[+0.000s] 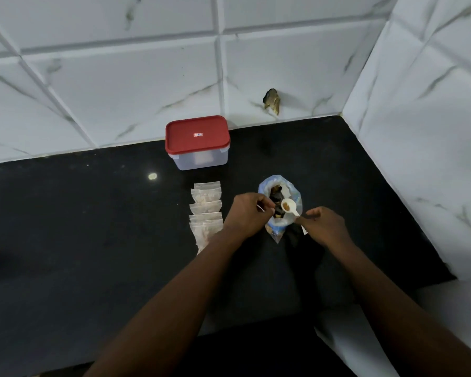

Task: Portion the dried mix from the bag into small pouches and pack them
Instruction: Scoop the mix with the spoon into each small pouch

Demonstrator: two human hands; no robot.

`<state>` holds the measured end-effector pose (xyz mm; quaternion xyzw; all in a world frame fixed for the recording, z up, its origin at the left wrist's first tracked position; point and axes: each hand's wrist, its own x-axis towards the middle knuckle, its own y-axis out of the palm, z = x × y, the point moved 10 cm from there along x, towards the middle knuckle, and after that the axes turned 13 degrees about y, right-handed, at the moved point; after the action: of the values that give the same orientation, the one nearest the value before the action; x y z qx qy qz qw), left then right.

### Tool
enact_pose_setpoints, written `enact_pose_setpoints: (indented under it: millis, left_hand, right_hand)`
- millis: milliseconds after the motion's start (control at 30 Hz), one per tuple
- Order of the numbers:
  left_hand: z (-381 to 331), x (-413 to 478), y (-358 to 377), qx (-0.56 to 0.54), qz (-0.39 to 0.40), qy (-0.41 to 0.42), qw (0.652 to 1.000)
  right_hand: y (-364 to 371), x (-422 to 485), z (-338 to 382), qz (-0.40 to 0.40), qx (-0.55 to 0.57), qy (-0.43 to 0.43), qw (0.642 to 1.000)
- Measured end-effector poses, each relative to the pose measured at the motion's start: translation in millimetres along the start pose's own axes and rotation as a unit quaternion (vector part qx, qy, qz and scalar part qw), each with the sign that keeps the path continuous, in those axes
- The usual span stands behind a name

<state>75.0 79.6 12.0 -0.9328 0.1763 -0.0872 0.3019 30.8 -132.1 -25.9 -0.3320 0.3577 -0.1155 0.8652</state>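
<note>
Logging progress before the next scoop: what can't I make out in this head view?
- Container contents: red lid and cloudy walls hide them.
- Pouch row count: pouches overlap; the left forearm covers its near end.
- Pale scrap pinched by left hand: too small, fingers cover it.
- Spoon handle: partly hidden in right hand.

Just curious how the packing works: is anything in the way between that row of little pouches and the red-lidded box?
Nothing lies on the counter between the row of pouches and the box just behind it. The red lid, though, sits closed on the box, so it likely has to come off first.
</note>
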Motion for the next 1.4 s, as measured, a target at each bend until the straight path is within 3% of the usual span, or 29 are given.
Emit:
enact_pose_setpoints:
  millis: [167,567,700,1133,1400]
  left_hand:
    - [4,13,15,-0.012,0.006,-0.052,0.999]
    - [13,27,25,-0.054,-0.040,-0.130,0.989]
    - [4,33,26,-0.057,-0.055,-0.112,0.991]
    - [-1,46,34,-0.014,-0.015,-0.088,0.996]
    - [5,45,21,0.072,-0.043,-0.118,0.989]
  right_hand:
    - [10,5,-7,0.050,0.004,0.003,0.999]
    - [-13,-6,19,0.021,0.032,-0.120,0.992]
    - [-17,-12,26,0.021,0.021,-0.150,0.988]
    - [-22,6,27,0.098,0.038,-0.145,0.984]
    - [-13,14,27,0.145,0.091,-0.119,0.978]
